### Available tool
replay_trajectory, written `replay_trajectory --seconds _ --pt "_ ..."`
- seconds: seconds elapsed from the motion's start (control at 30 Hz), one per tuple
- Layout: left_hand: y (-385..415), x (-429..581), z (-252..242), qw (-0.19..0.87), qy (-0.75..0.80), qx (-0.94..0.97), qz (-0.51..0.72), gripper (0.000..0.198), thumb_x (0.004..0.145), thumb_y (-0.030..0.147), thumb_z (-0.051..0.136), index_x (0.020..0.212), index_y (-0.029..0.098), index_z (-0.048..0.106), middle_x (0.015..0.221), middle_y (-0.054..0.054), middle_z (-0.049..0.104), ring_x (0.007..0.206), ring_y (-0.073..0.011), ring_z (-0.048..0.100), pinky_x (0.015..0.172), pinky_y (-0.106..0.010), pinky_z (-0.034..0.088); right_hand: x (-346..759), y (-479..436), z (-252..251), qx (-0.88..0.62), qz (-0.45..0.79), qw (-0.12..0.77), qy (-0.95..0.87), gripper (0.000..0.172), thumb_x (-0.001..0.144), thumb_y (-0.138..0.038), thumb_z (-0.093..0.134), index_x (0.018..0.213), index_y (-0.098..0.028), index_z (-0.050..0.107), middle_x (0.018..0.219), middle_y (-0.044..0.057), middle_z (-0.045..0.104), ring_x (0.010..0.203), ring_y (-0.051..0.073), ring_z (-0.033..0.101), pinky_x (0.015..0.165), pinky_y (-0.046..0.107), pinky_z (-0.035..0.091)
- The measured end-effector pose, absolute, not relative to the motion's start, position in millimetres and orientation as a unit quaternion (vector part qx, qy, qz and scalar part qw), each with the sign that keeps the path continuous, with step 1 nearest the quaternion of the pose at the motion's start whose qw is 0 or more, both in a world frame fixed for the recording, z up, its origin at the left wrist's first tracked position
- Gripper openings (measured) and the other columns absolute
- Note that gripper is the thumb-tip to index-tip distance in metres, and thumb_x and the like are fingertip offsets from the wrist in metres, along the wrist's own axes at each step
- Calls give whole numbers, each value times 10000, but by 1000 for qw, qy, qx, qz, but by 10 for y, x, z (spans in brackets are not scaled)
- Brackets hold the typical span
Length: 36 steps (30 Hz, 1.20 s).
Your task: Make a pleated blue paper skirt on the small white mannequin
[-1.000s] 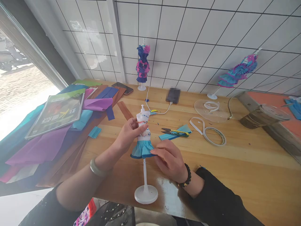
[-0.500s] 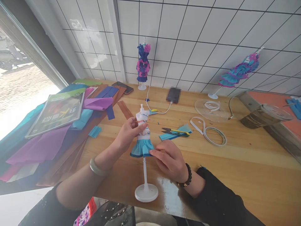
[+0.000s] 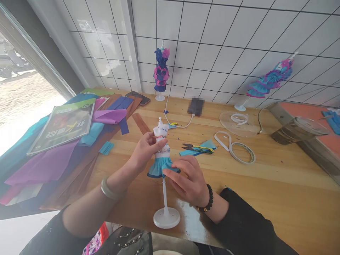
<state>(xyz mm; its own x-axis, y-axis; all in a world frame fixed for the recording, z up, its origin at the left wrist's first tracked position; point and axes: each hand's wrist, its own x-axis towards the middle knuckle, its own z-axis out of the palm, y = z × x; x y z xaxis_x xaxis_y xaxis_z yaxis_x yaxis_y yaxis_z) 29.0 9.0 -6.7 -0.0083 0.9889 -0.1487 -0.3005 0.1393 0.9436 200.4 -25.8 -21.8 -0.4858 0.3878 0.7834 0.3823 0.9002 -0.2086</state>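
Observation:
A small white dress-form mannequin stands upright on its round base near the table's front edge. It wears a blue ruffled skirt with a darker hem, and thin patterned bands cross its torso. My left hand is closed around the torso, thumb across the front. At the skirt's right side, my right hand has thumb and index finger on the blue material, the other fingers curled beneath. Yellow-handled thread snips lie on folded blue strips beyond my right hand.
Coloured sheets and a printed packet are piled at left. Two dressed mannequins stand by the tiled wall. A tape roll, clear plate and lidded cup sit at right; a phone lies behind.
My right hand has moved left from the hem's right corner, onto the front of the skirt. The skirt's right side now flares out behind the fingers. My left hand keeps its hold.

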Motion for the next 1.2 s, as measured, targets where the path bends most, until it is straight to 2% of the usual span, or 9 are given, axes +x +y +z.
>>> replay_trajectory --seconds 0.33,0.47,0.87,1.0,1.1,1.2 --pt "90 283 -74 602 460 376 534 438 654 335 774 990 156 559 779 12 654 657 -102 599 553 -193 476 1996 -260 -197 -208 -8 445 -871 158 839 -92 540 883 -195 651 832 58 612 813 173 536 693 340 434" --pt "90 284 -79 600 465 374 532 457 653 338 773 1009 151 557 783 -1 651 659 -117 603 549 -204 479 2006 -265 -208 -207 7 443 -872 161 855 -101 498 852 -173 642 841 73 611 828 183 526 692 349 436" --pt "92 282 -80 599 463 377 533 444 648 340 771 991 150 563 780 -12 651 646 -123 604 554 -215 485 2003 -267 -217 -200 -15 431 -880 135 813 -79 560 868 -176 636 845 51 651 838 181 535 724 359 429" --pt "98 277 -79 598 466 372 536 454 632 346 780 985 156 567 782 -4 656 649 -120 601 549 -212 474 2007 -273 -235 -211 -14 437 -874 197 790 -78 566 945 -180 632 903 71 651 877 199 548 757 389 448" --pt "96 278 -66 601 464 373 534 434 647 337 774 978 153 563 770 2 646 638 -108 593 547 -203 465 2001 -262 -248 -220 -4 429 -876 298 782 -59 544 1057 -156 604 1043 116 644 1005 238 553 816 434 461" --pt "94 278 -65 599 463 373 536 423 652 330 772 968 147 558 758 5 640 630 -103 590 553 -202 459 1991 -245 -257 -211 10 412 -886 341 804 -58 502 1119 -164 580 1099 114 646 1089 236 541 874 449 461"
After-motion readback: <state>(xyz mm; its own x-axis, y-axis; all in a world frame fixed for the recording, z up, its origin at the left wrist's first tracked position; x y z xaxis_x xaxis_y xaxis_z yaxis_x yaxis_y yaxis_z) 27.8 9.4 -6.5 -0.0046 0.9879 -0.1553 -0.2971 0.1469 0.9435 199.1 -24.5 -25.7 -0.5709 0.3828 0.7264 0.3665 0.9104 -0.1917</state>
